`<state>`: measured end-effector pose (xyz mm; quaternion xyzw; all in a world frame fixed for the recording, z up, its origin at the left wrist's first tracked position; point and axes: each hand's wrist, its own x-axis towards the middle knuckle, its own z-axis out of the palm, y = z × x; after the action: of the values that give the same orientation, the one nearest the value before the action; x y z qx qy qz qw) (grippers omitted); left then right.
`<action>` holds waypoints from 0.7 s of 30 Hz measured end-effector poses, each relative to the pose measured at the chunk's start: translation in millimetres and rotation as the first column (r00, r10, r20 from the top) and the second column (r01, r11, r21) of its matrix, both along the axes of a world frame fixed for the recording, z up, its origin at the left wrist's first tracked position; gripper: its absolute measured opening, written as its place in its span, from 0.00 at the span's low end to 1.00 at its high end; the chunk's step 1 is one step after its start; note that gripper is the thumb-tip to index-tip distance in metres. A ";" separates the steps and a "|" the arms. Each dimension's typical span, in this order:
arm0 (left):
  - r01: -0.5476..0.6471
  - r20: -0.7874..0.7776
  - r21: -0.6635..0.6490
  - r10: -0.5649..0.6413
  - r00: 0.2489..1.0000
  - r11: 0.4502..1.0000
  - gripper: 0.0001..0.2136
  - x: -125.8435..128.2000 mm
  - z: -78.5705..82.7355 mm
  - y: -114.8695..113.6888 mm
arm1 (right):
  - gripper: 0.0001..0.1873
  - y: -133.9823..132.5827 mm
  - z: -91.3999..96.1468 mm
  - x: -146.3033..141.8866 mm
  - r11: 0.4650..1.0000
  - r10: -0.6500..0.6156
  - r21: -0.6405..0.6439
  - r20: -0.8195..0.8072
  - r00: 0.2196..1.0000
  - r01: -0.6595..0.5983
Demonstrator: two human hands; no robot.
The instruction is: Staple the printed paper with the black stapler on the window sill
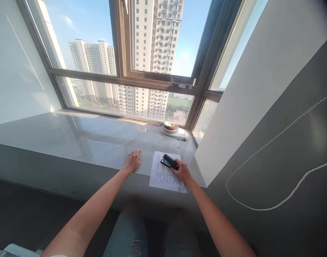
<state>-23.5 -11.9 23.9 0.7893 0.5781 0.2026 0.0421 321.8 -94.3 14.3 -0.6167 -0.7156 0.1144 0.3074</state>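
My right hand [182,171] is closed around the rear end of a black stapler [167,160] with a red mark near its back. The stapler lies over the upper part of a printed sheet of paper [163,177], and its front points up and to the left. The sheet's lower edge hangs past the front of the windowsill [104,142]. To the left of the paper, my left hand [134,160] rests on the sill, fingers out and holding nothing. Whether more than one sheet lies there, I cannot tell.
A stack of round plate-like pieces [174,129] stands in the sill's far right corner, with a small dark object [182,139] before it. Brown window frames [123,79] rise behind. A beaded cord [262,209] hangs at right, beside a white wall edge [233,100].
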 end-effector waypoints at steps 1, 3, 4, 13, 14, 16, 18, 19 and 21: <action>-0.090 -0.065 -0.015 0.089 0.994 0.996 0.23 -16.1 -2.2 -1.8 | 0.22 -1.8 -2.2 7.9 0.999 -0.037 0.008 0.010 0.999 0.037; -0.211 -0.149 -0.071 0.199 0.969 0.975 0.25 -48.0 -7.4 -4.1 | 0.23 -1.9 -5.8 21.4 0.992 -0.124 0.031 0.026 0.992 0.123; -0.221 -0.165 -0.097 0.204 0.965 0.970 0.26 -61.3 -10.2 -4.4 | 0.23 -0.2 -7.0 26.6 0.987 -0.157 0.042 0.027 0.987 0.156; -0.109 -0.186 -0.109 0.088 0.979 0.988 0.27 -80.2 -14.4 14.4 | 0.26 52.3 4.2 70.9 0.914 -0.302 0.178 -0.303 0.904 0.365; -0.112 -0.169 -0.097 0.094 0.981 0.989 0.27 -79.7 -13.8 15.3 | 0.24 61.0 5.3 75.0 0.922 -0.299 0.168 -0.266 0.916 0.350; -0.132 -0.143 -0.088 0.119 0.983 0.987 0.25 -79.7 -12.7 14.9 | 0.22 78.6 4.9 78.6 0.953 -0.246 0.144 -0.148 0.958 0.267; -0.139 -0.129 -0.107 0.125 0.984 0.985 0.24 -80.2 -11.2 12.6 | 0.24 95.5 1.1 75.5 0.980 -0.175 0.099 -0.001 0.985 0.174; -0.137 -0.126 -0.121 0.121 0.985 0.983 0.24 -80.3 -10.3 11.2 | 0.25 103.6 -1.5 72.0 0.989 -0.144 0.051 0.073 0.987 0.140; -0.134 -0.127 -0.142 0.116 0.985 0.981 0.24 -80.2 -8.4 8.6 | 0.29 119.3 -7.1 62.8 0.990 -0.095 -0.082 0.196 0.976 0.112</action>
<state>-103.7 -3.3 15.5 0.7565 0.6417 0.1140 0.0543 384.7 25.0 7.2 -0.6749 -0.7027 0.0715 0.2136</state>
